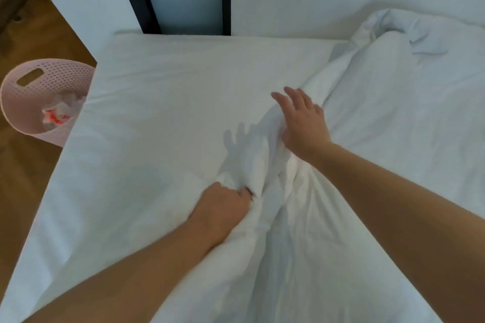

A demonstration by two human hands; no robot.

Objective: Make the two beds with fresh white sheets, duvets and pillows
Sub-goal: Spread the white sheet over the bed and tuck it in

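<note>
At the near centre, the left hand (223, 207) grips a bunched fold of the duvet (393, 118), whose ridge runs away to the far right. Farther along it, the right hand (301, 118) has its fingers spread, on or just above the ridge. Bare sheet (170, 92) lies to the left, so the pull likely goes that way.

The bed (168, 65) in front of me wears a smooth white sheet (141, 160) across its left half, pulled flat to the edge. A white duvet (393, 126) lies on the right half, its edge bunched into a rumpled ridge running from near me toward the far right corner. My left hand (223, 207) rests on that ridge, fingers (244, 193) curled into the folds. On the wooden floor (23, 204), just beside the bed's left edge, stands a pink perforated basket (31, 102).
</note>
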